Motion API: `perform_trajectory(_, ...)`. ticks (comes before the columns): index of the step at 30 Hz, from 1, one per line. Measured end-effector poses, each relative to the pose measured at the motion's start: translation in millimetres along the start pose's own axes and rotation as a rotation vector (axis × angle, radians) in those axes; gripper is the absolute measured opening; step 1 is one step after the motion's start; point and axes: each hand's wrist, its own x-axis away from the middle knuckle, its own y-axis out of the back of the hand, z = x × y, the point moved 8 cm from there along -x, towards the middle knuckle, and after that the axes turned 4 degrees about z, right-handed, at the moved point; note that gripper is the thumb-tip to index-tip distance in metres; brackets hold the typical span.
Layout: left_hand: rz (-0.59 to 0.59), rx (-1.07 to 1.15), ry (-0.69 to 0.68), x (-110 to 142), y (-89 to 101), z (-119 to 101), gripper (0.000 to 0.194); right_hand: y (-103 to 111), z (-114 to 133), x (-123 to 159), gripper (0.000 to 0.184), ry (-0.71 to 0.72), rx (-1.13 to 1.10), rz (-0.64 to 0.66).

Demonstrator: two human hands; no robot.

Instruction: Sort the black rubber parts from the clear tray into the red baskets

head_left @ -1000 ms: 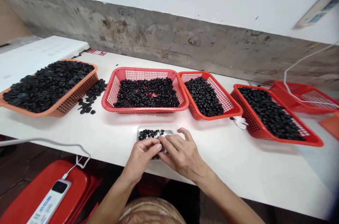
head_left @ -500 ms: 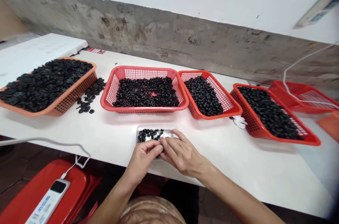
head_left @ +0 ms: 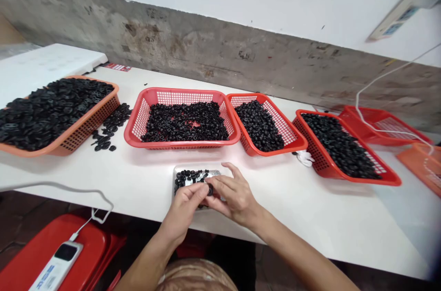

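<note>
A shallow metal tray [head_left: 196,170] lies at the table's near edge, holding a small heap of black rubber rings [head_left: 188,179]. Over its near half, my left hand [head_left: 182,206] and my right hand [head_left: 234,199] meet. One black rubber ring [head_left: 210,189] shows between their fingertips, pressed by my left thumb and my right fingers. Both hands hide the tray's near part.
Several red plastic baskets of black rings line the white table: an orange-red one [head_left: 93,128], one [head_left: 151,112], one [head_left: 265,140] and one [head_left: 344,176]. Loose rings [head_left: 106,137] lie beside the first. A red stool [head_left: 62,240] with a white power strip [head_left: 57,265] sits below.
The single ring now shows clearly between my fingertips, and my right hand has eased back a little. The whole view has shifted slightly, so the table and baskets appear further left.
</note>
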Motion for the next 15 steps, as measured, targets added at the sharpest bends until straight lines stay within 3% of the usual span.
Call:
perform_trajectory(4,0.144,0.243,0.08,-1,-10.9,0,0.03,11,-3,-6,0.026,-0.093,-0.093,-0.045)
perform_trajectory(7,0.207,0.29,0.116,0,-13.6,0,0.026,14,0,-8,0.025,-0.084,-0.126,-0.026)
perform_trajectory(12,0.181,0.184,0.091,0,-11.8,-2,0.037,18,5,-9,0.032,-0.015,-0.005,0.024)
perform_trajectory(15,0.171,0.183,0.08,-1,-12.9,-2,0.033,19,3,-8,0.03,-0.031,0.025,0.01)
